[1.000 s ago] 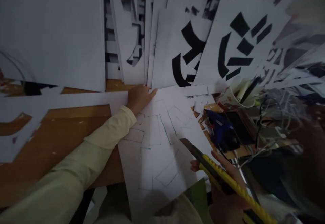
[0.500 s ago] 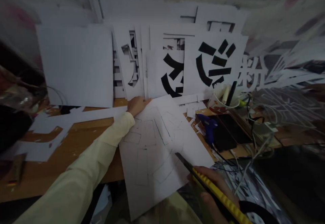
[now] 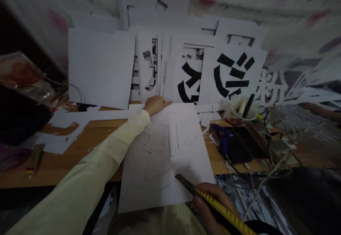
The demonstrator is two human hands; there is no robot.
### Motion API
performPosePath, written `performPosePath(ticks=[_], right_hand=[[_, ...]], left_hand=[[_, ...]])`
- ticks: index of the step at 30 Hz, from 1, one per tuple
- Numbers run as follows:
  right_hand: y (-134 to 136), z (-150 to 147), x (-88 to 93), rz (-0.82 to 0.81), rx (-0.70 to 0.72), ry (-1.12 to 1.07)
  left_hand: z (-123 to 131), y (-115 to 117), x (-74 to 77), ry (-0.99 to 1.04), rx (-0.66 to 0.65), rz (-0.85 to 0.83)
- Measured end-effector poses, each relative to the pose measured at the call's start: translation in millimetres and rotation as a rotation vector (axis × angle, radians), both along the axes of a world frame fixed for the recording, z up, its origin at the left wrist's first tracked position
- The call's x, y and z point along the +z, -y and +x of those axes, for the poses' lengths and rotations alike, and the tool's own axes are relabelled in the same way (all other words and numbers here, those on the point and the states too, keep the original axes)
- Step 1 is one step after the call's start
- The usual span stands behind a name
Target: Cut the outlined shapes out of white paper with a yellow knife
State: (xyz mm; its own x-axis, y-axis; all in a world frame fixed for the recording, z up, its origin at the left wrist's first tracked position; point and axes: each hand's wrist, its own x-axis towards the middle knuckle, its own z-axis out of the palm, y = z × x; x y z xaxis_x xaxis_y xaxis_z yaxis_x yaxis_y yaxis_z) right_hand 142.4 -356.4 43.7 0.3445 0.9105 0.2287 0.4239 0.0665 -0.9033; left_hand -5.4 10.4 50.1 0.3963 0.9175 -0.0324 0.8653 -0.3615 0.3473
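Left of cut-out “粉” [image 3: 263,87], the right hand [image 3: 204,209] grips a cutter [image 3: 223,211]; left hand [image 3: 155,105], grip unclear, touches paper [image 3: 162,160].

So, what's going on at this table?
The person's left hand lies at the far edge of a white sheet with drawn outlines on it, which reaches past the table's near edge. The right hand grips a yellow knife, blade out over the sheet's lower part; whether it touches is unclear. White boards stand behind, some with cut-out shapes.
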Motion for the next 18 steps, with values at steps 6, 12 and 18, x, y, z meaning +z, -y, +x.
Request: performPosePath(ticks=[6, 12, 18], right_hand=[[-14.3, 6.4, 1.8, 0.009, 0.115, 0.112], [-39.0, -2.8, 1.9, 0.008, 0.121, 0.2], [-88.5, -0.7, -7.1, 0.148, 0.502, 0.328]], left_hand=[[9.6, -5.4, -10.7, 0.037, -0.081, -0.071], [22.3, -5.8, -35.3, 0.034, -0.196, -0.099], [27.4, -1.0, -48.5, 0.018, -0.197, -0.034]])
